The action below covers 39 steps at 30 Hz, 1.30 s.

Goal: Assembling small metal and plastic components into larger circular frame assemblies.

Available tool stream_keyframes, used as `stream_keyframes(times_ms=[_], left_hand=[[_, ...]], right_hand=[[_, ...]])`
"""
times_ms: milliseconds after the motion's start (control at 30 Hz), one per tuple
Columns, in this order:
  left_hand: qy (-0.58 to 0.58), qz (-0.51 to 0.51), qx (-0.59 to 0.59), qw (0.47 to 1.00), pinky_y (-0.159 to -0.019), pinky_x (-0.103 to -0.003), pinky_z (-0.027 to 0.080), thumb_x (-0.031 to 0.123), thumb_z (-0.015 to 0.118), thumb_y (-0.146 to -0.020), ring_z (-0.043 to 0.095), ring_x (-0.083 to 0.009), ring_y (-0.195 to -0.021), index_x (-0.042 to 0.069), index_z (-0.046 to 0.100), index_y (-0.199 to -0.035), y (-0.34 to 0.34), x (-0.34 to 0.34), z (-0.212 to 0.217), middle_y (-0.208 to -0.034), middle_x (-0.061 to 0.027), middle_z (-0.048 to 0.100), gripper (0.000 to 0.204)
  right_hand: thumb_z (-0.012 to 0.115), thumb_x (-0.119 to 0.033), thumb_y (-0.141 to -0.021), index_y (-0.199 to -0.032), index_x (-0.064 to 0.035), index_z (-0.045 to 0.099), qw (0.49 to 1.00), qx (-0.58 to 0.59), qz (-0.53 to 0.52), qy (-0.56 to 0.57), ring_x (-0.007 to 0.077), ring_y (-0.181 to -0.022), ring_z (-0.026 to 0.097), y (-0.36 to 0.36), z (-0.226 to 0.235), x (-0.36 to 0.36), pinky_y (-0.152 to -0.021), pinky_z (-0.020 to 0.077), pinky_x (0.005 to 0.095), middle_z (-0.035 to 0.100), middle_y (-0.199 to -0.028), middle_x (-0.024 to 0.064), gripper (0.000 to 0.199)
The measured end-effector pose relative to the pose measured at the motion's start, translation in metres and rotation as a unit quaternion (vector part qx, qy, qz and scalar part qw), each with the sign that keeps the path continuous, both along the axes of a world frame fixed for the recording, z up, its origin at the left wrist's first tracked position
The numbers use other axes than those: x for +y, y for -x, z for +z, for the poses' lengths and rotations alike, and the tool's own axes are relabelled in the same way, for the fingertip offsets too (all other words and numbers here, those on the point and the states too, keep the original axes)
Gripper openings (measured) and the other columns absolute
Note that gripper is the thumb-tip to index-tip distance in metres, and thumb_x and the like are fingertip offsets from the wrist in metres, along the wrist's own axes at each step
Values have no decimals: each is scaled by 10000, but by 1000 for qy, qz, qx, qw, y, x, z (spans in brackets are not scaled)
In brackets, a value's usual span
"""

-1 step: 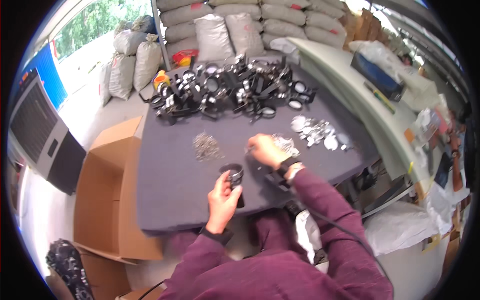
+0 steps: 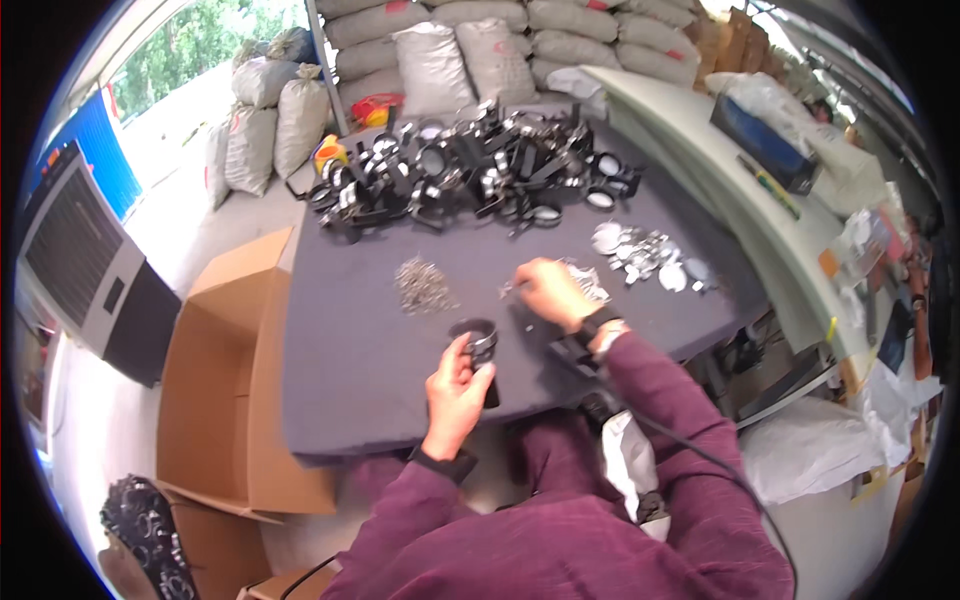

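My left hand (image 2: 455, 400) grips a black ring-shaped part (image 2: 474, 335) with a dark stem below it, held upright over the near part of the table. The ring's opening faces up. My right hand (image 2: 556, 292) is just above the cloth, its fingers pinched together; what they hold, if anything, is too small to make out. Beside it, partly covered by the hand, lies a pile of small shiny pieces (image 2: 592, 284). A loose heap of small metal hardware (image 2: 423, 286) is to the left, beyond my left hand.
Black bracketed round parts (image 2: 470, 165) are heaped across the table's far side. Silver discs and small pieces (image 2: 648, 255) lie at the right. An open cardboard box (image 2: 207, 400) stands left of the dark-clothed table (image 2: 350, 390). Stuffed sacks (image 2: 435, 65) line the back.
The whole view has shifted slightly, with the scene a little further right and up. My left hand keeps its grip on the black ring-shaped part; my right hand stays pinched near the shiny pieces.
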State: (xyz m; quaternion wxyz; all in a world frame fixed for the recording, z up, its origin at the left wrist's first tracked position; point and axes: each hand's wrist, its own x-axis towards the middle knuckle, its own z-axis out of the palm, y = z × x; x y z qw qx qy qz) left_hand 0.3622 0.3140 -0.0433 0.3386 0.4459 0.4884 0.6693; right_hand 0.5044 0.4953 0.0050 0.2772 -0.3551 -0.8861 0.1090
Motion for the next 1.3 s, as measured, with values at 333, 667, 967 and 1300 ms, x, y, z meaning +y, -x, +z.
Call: stream_keyframes(times_ms=[333,667,967,1300], left_hand=[[13,1,28,1000,-619,-165,446,-35,675,-811,501,-6,-666,-27,479,-1306,2,-4,2,-885,-25,616,533],[5,16,49,999,-586,-164,424,-22,674,-809,472,-11,-634,-35,490,-1292,0,-9,3,-848,-25,612,517],[17,25,95,995,-560,-163,392,-8,687,-799,425,-6,-597,-14,500,-1293,0,-6,10,-818,16,557,528],[19,10,34,999,-563,-159,400,-19,681,-797,429,2,-595,-19,506,-1278,0,-11,10,-802,21,550,512]], right_hand=[[656,-78,-734,-962,0,660,959,51,-266,86,283,-825,662,-186,8,20,-744,512,367,679,-873,166,241],[646,-182,-791,-1177,-175,621,969,-152,-192,19,360,-1162,519,-137,24,93,-976,432,469,577,-1236,152,386],[646,-143,-756,-848,-135,697,949,-250,-168,-90,310,-929,548,-162,10,93,-787,483,410,621,-939,82,105],[593,-72,-775,-893,-79,686,953,-245,-155,-85,309,-996,571,-184,17,77,-817,491,429,612,-957,112,151]])
